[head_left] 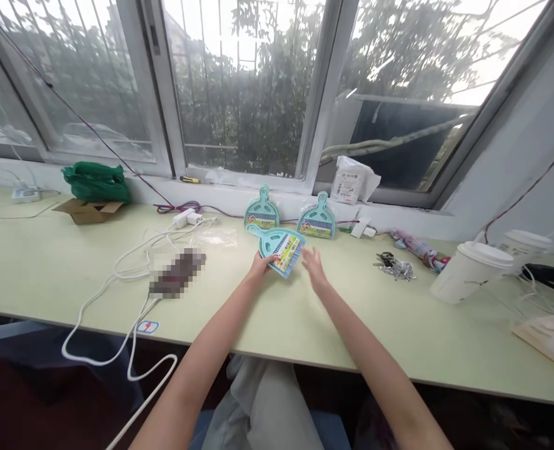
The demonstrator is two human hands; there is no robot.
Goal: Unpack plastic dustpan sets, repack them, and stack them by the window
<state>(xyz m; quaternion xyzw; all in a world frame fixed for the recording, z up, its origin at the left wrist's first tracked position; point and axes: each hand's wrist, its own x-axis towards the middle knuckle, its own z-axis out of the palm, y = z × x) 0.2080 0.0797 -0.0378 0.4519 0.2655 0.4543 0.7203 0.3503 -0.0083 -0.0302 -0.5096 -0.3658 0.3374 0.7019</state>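
Note:
A teal dustpan with a small brush and a printed label [286, 250] is tilted above the table in the middle. My left hand [259, 265] grips its lower left edge, with the thumb over the front. Just right of the brush, my right hand [314, 269] is apart from it, its fingers spread and slightly blurred. Behind stand two similar dustpan sets, one [262, 215] at the left and one [317, 220] at the right, both leaning against the wall below the window.
White cables [87, 306] and a blurred-out dark object [177, 273] lie left. Farther left is a green bag [94, 181] on an open carton [89, 211]. Keys [396, 265], a folded umbrella [418, 250] and white cups [471, 272] are at the right.

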